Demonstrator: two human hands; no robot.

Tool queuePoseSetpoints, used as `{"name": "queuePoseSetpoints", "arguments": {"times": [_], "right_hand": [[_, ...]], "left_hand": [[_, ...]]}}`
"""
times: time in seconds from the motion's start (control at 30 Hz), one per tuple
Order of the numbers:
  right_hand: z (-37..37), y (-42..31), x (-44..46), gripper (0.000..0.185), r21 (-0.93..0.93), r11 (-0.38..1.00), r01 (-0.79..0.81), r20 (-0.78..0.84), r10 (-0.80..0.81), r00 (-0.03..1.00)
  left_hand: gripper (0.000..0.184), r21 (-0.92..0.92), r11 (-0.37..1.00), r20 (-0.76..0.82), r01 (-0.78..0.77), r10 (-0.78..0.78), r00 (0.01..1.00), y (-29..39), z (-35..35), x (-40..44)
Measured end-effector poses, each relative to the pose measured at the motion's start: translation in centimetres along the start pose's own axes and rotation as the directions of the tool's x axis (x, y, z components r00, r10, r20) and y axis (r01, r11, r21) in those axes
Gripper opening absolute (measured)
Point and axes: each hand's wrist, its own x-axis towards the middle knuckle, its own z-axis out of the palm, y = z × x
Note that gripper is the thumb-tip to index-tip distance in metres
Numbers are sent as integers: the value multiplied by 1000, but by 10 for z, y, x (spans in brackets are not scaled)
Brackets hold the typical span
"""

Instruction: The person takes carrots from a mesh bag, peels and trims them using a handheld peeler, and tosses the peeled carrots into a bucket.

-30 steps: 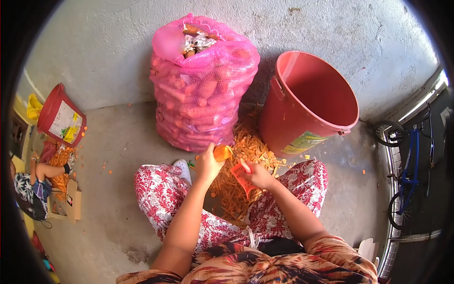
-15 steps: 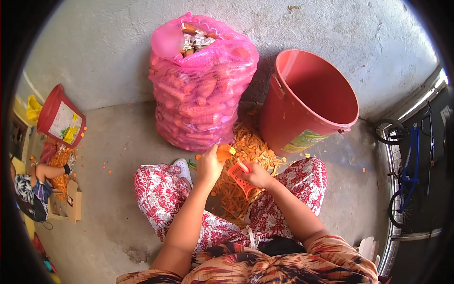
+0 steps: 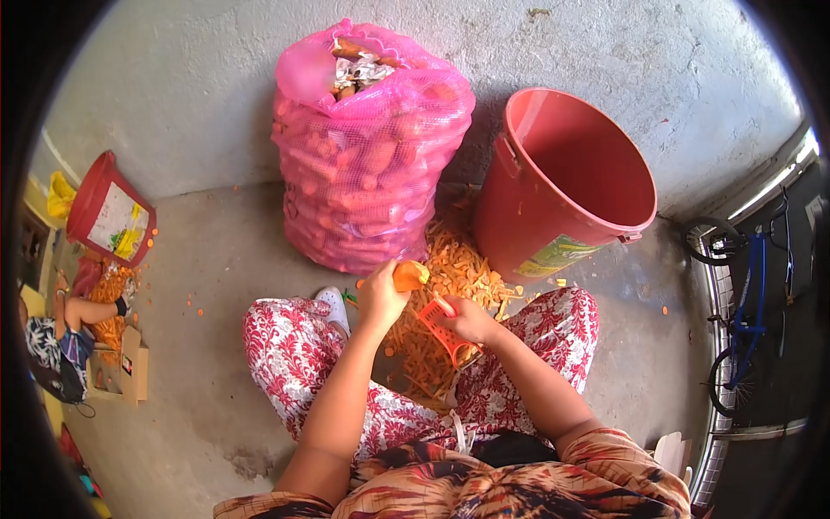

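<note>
They wear a top (image 3: 484, 489) streaked in tan, orange, red and black, its sleeves (image 3: 627, 458) short, above a white drawstring (image 3: 460, 432) — with white trousers (image 3: 290, 356) in a red leafy print on either side of that drawstring, and a white, rounded shoe (image 3: 330, 306) beyond it to the left.

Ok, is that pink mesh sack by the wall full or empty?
Full, or nearly so: the pink mesh sack bulges, and carrots show through its mesh from the base up close to the top.
</note>
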Motion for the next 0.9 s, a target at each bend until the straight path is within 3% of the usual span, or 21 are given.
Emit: {"name": "queuePoseSetpoints", "arguments": {"times": [0.17,0.27,0.37,0.47,0.57,0.77,0.9], "right_hand": [[-3,-6,-2,24,-32,999,-38,10,38,999],[-2,-3,-2,25,-97,995,11,-4,-11,1000],[0,0,-2,25,-152,987,45,-11,-48,999],[3,3,-1,25,-201,975,95,-39,-105,994],[12,13,2,24,-214,975,56,-127,-84,988],[16,10,1,23,-277,959,56,-147,-100,984],[19,14,2,23,-214,976,25,-144,-57,988]], "left_hand": [[32,1,1000,4,-30,30,1000,7,-7,1],[34,-117,993,117,-33,47,992,-2,-3,1],[37,-104,994,188,-38,57,980,-1,-7,2],[34,-94,990,173,-102,117,978,1,-10,3],[32,51,991,98,-122,117,988,5,-14,3],[34,42,998,270,-57,44,962,-5,-14,3],[33,1,997,271,-79,75,960,-6,-13,1]]}}
